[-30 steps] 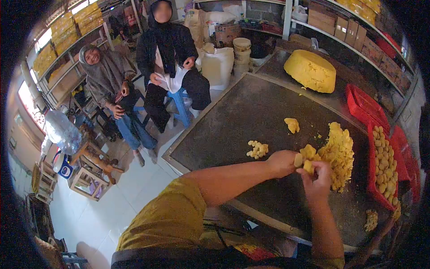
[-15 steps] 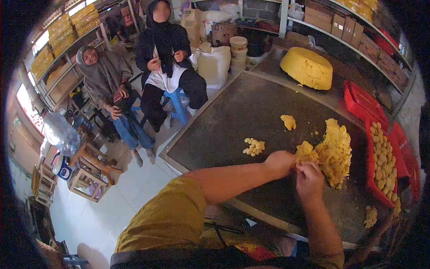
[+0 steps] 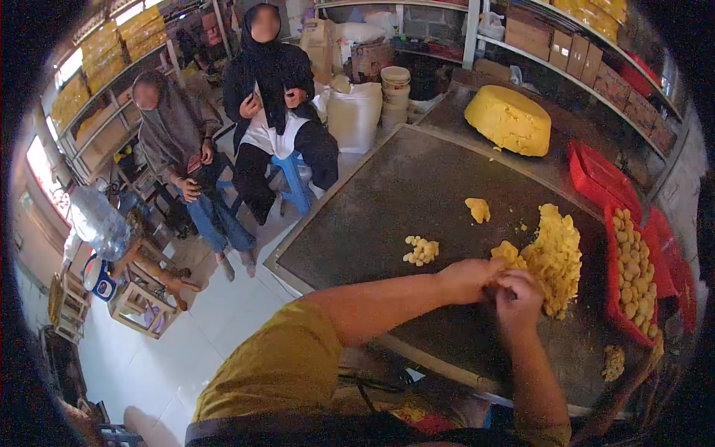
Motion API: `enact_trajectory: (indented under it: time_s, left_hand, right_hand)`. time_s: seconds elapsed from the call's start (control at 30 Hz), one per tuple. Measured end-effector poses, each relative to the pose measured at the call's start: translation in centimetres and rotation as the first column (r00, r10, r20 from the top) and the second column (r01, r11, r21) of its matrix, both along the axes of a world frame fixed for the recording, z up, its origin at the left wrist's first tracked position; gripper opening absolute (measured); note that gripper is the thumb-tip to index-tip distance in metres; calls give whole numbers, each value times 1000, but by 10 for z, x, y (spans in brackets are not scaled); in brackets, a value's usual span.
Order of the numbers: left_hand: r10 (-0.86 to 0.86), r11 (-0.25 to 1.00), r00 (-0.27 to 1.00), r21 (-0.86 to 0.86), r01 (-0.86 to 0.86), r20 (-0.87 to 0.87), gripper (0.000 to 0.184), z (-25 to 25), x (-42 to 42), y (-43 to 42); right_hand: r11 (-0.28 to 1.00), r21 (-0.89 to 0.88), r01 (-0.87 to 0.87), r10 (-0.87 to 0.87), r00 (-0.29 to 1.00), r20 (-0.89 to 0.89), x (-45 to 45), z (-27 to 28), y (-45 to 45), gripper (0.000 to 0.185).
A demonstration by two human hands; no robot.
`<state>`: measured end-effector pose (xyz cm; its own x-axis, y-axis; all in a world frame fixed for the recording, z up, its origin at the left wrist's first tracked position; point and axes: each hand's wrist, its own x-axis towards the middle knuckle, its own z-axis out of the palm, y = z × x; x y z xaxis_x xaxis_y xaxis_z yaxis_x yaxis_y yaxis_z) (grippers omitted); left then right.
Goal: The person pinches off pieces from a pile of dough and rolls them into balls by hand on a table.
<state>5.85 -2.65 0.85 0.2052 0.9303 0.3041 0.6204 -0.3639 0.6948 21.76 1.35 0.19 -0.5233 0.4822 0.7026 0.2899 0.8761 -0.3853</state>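
My left hand (image 3: pixel 471 280) and my right hand (image 3: pixel 518 298) meet over the dark table (image 3: pixel 357 201), fingers closed together. What they hold between them is hidden by the fingers. Just behind them lies a flattened yellow dough piece (image 3: pixel 509 255), beside a large crumbly dough heap (image 3: pixel 555 261). Left of my hands sits a cluster of small pale pieces (image 3: pixel 421 251). A small dough lump (image 3: pixel 477 210) lies farther back. To the right, a red basket (image 3: pixel 614 298) holds several round dough balls (image 3: pixel 633 276).
A big yellow dough block (image 3: pixel 508 121) stands at the back, near an empty red tray (image 3: pixel 596 179). Crumbly bits (image 3: pixel 613 363) lie at the near right. Two people (image 3: pixel 275 112) sit beyond the table's left side. Shelves with boxes (image 3: pixel 566 45) line the back.
The dough pieces seen between my fingers a second ago are now hidden. My right hand has moved left against my left hand. The seated people have shifted their hands and heads slightly.
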Motion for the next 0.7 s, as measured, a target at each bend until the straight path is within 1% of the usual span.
enact_trajectory:
  time_s: [0.03,0.07,0.1,0.13,0.17,0.2,0.23,0.3,0.33,0.4,0.43,0.5,0.53,0.6,0.63,0.7]
  left_hand:
    - [2,1000,1000,3,-2,2,23,5,-1,1]
    - [65,998,998,-25,-65,-9,24,9,-3,2]
    - [128,990,992,-56,-129,-23,26,10,-5,2]
    - [131,989,991,-60,-133,-23,26,-8,-7,10]
    - [48,994,998,94,-46,-26,26,-38,-11,26]
    - [-35,968,999,247,44,-42,27,-36,-13,26]
    - [-34,968,999,248,43,-41,27,-35,-11,24]
    - [-13,1000,999,-12,14,48,27,-30,-1,15]
    - [-19,1000,999,-14,19,49,27,-32,2,14]
    - [12,999,987,-51,-4,160,25,-32,5,14]
    - [12,999,987,-49,-4,160,25,-32,5,16]
    - [-5,998,969,57,-9,246,29,-32,1,16]
    - [1,999,969,52,-14,247,29,-32,-1,17]
    - [-53,995,999,85,53,-4,33,-26,-6,18]
    - [-53,995,999,86,53,-3,33,-23,-6,14]
    - [-47,997,996,-60,43,-75,32,-16,-1,5]
  right_hand:
    - [1000,3,-2,2,1000,2,-2,1,1,31]
    - [969,-247,-27,5,996,-88,-4,2,2,28]
    - [874,-481,-71,-17,984,-175,-6,1,0,26]
    - [872,-484,-74,-14,985,-174,-8,4,-4,26]
    - [939,-344,-16,-10,997,-74,-8,10,-9,24]
    - [982,-188,29,-25,999,26,-9,14,-11,23]
    - [982,-188,29,-24,999,27,-10,13,-11,23]
    - [994,-46,102,-96,989,111,-8,8,-13,19]
    - [993,-48,107,-101,989,111,-7,9,-14,19]
    - [995,-74,69,-64,996,68,-6,13,-13,17]
    - [995,-72,69,-64,996,68,-7,11,-10,17]
    - [963,-266,40,-57,997,-54,-8,7,-6,18]
    - [962,-270,36,-52,997,-52,-8,7,-9,18]
    - [973,-223,62,-59,998,22,-8,14,-16,19]
    - [973,-222,62,-59,998,23,-7,12,-15,19]
    - [998,-57,20,-9,983,185,-3,5,-11,17]
